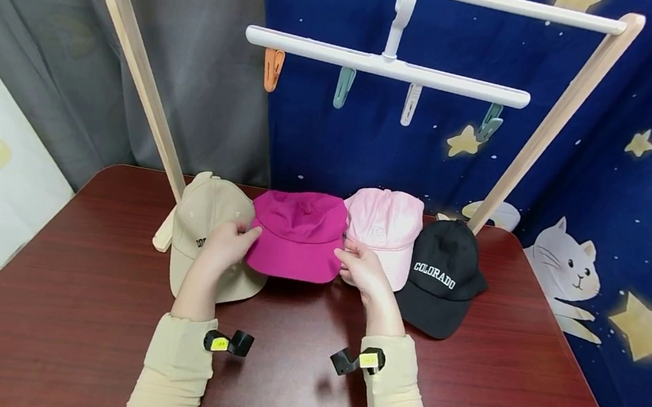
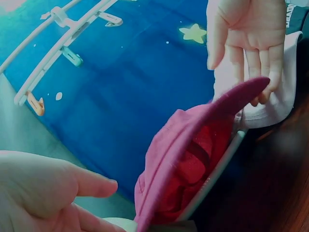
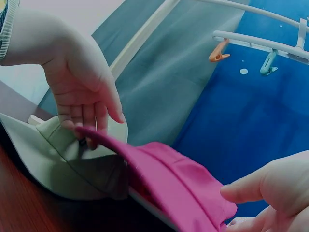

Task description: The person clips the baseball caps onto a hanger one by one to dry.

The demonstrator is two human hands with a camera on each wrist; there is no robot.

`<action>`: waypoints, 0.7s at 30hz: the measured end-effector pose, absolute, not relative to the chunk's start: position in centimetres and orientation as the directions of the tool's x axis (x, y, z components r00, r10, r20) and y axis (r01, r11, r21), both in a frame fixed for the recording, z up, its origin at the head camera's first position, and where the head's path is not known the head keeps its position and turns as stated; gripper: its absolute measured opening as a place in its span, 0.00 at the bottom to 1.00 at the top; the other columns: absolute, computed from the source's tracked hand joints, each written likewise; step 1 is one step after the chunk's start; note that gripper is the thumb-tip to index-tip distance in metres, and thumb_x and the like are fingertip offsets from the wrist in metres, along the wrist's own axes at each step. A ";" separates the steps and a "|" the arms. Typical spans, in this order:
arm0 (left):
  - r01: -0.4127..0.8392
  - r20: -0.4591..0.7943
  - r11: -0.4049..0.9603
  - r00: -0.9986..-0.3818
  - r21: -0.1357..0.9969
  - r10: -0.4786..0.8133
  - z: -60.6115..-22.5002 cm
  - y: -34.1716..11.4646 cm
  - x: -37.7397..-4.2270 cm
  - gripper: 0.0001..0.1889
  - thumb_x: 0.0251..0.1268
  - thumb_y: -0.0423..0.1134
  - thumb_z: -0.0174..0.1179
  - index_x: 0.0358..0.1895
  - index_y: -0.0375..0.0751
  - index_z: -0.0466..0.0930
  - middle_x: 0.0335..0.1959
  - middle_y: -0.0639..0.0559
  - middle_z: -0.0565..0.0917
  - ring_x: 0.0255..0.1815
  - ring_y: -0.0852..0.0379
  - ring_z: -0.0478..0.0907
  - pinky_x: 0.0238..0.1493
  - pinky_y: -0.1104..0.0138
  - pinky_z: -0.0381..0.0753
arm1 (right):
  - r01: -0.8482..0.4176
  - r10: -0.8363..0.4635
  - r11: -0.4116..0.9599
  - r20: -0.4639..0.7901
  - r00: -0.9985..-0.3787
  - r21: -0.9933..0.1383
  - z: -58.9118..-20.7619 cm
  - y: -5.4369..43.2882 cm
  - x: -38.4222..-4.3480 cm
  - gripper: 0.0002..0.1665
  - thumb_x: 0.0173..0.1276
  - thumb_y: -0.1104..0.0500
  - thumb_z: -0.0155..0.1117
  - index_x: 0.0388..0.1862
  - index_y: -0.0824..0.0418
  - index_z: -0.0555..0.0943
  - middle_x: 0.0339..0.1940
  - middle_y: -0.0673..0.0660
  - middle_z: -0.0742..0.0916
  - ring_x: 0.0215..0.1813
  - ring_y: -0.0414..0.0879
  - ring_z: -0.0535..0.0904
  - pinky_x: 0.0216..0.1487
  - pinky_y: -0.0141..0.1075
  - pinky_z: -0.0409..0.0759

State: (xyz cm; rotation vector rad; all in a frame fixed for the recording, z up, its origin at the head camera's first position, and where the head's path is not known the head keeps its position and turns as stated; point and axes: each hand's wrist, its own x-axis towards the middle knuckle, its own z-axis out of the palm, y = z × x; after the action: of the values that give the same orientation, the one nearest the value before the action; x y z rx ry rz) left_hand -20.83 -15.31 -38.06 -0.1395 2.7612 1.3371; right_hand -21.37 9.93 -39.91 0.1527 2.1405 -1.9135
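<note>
A magenta cap point(image 1: 300, 238) lies in the middle of a row of caps, its brim toward me. My left hand point(image 1: 228, 246) is at the brim's left end, in front of a beige cap point(image 1: 212, 206). At the brim's right end is my right hand point(image 1: 362, 270), beside a pink cap point(image 1: 386, 214). Both wrist views show the fingers fairly straight along the brim's ends, with the thumbs standing apart from it. Contact beneath the brim is partly hidden. A black cap point(image 1: 445, 276) lettered COLORADO lies to the right of the pink one.
Above the caps, a white hanger point(image 1: 388, 65) hangs from a wooden rack point(image 1: 550, 122). Several clips dangle from it, including an orange clip point(image 1: 272, 69) and a white clip point(image 1: 411, 104). The dark red table point(image 1: 75, 308) extends in front, with curtains point(image 1: 332, 150) behind.
</note>
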 end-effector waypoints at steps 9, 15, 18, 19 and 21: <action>-0.125 -0.106 0.612 -0.992 0.781 -0.068 -38.0 -15.3 -20.9 0.17 0.69 0.41 0.54 0.46 0.26 0.79 0.35 0.40 0.78 0.33 0.47 0.74 0.34 0.61 0.72 | 0.230 -0.056 0.006 -0.230 -0.972 -0.973 -40.2 10.0 -21.5 0.28 0.69 0.68 0.57 0.66 0.76 0.65 0.39 0.58 0.80 0.27 0.38 0.77 0.44 0.42 0.80; -0.109 -0.098 0.588 -0.994 0.801 -0.050 -38.2 -15.3 -21.0 0.14 0.68 0.39 0.56 0.40 0.27 0.79 0.24 0.49 0.72 0.29 0.52 0.70 0.30 0.64 0.68 | 0.228 -0.029 -0.007 -0.227 -0.973 -0.974 -40.4 9.7 -21.6 0.25 0.67 0.69 0.59 0.62 0.76 0.70 0.38 0.57 0.81 0.26 0.35 0.76 0.35 0.34 0.79; -0.098 -0.089 0.584 -0.995 0.806 -0.044 -38.1 -15.3 -21.0 0.13 0.67 0.39 0.56 0.37 0.28 0.77 0.21 0.52 0.69 0.25 0.55 0.67 0.28 0.66 0.66 | 0.225 -0.025 -0.007 -0.225 -0.974 -0.974 -40.5 9.7 -21.7 0.24 0.67 0.69 0.60 0.61 0.76 0.71 0.38 0.57 0.83 0.26 0.36 0.78 0.34 0.33 0.80; -0.098 -0.092 0.581 -0.995 0.808 -0.041 -38.1 -15.3 -21.0 0.12 0.67 0.39 0.56 0.36 0.29 0.76 0.20 0.53 0.68 0.24 0.56 0.66 0.28 0.66 0.66 | 0.225 -0.021 -0.011 -0.224 -0.974 -0.974 -40.5 9.7 -21.6 0.24 0.67 0.69 0.60 0.61 0.75 0.71 0.38 0.57 0.82 0.26 0.36 0.78 0.32 0.32 0.80; -0.098 -0.093 0.578 -0.995 0.810 -0.038 -38.0 -15.3 -21.0 0.12 0.67 0.39 0.57 0.38 0.29 0.76 0.21 0.53 0.67 0.25 0.56 0.65 0.28 0.66 0.65 | 0.219 -0.011 -0.016 -0.219 -0.976 -0.976 -40.6 9.6 -21.6 0.24 0.66 0.69 0.61 0.61 0.75 0.71 0.38 0.56 0.81 0.25 0.36 0.78 0.29 0.30 0.79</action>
State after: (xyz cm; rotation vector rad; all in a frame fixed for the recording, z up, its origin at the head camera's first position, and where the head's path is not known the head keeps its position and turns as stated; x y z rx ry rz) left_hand -21.05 -15.33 -38.03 -0.1175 2.7322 1.4093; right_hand -21.63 9.65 -40.58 0.2227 2.0824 -2.1183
